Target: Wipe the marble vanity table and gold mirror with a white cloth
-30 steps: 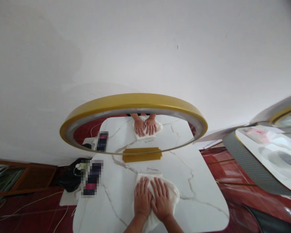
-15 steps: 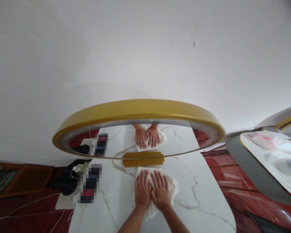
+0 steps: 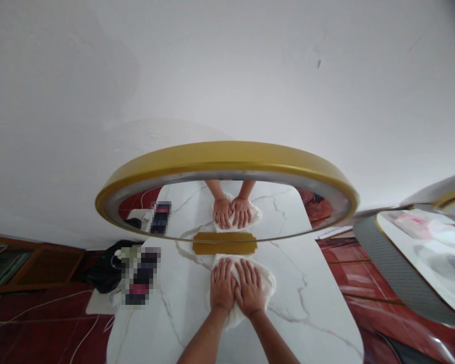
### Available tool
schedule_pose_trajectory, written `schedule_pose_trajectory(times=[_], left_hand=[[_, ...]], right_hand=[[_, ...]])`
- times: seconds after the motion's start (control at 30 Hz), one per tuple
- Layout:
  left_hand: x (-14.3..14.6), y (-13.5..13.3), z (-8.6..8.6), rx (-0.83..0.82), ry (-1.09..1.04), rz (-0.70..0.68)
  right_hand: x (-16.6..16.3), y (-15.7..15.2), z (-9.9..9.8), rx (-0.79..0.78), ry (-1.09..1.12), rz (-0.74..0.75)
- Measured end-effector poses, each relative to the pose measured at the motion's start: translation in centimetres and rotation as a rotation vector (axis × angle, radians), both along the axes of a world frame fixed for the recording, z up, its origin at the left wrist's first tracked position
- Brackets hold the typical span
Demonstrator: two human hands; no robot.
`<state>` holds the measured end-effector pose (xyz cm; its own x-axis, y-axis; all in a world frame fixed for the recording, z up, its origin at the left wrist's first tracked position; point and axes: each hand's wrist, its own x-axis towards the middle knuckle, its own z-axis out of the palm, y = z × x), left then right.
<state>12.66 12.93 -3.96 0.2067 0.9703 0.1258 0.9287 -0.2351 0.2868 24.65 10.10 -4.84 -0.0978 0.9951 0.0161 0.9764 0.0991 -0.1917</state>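
My left hand (image 3: 222,285) and my right hand (image 3: 249,287) lie flat side by side, fingers stretched, pressing a white cloth (image 3: 267,283) onto a white marble-patterned tabletop (image 3: 307,298). The cloth sits just in front of the gold base (image 3: 224,243) of a round gold-framed mirror (image 3: 227,156). The mirror stands on the table against the white wall and reflects both hands and the cloth.
A black bag (image 3: 102,270) and a blurred-out object (image 3: 141,275) sit at the table's left edge, with cables on the dark red floor (image 3: 34,323). Another gold-rimmed mirror (image 3: 420,253) leans at the right. A wooden frame (image 3: 30,268) lies at far left.
Both hands have slid the cloth forward across the tabletop, away from me, until it lies close to the mirror's gold base.
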Motion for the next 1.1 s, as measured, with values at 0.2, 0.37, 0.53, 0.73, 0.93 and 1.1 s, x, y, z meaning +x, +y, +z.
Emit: schedule_pose_trajectory(times=[0.2, 0.37, 0.53, 0.73, 0.93, 1.1], left_hand=[[-0.2, -0.3, 0.2, 0.046, 0.006, -0.023], [-0.9, -2.4, 0.4, 0.076, 0.006, -0.013], [-2.1, -5.5, 0.3, 0.096, 0.011, -0.026], [-4.9, -9.8, -0.3, 0.095, 0.025, -0.032], [-8.1, -11.8, -0.8, 0.142, 0.071, -0.072], [-9.6, -10.2, -1.2, 0.146, 0.111, -0.124]], right_hand=[[-0.1, -0.1, 0.3, 0.024, -0.011, -0.009], [-0.4, -1.9, 0.4, 0.048, 0.002, 0.041], [-1.4, -5.2, 0.3, 0.040, 0.015, 0.043], [-3.5, -9.2, 0.0, 0.036, 0.034, 0.085], [-5.9, -11.3, -1.2, 0.055, 0.039, 0.082], [-7.3, -10.4, -1.6, 0.052, 0.043, 0.059]])
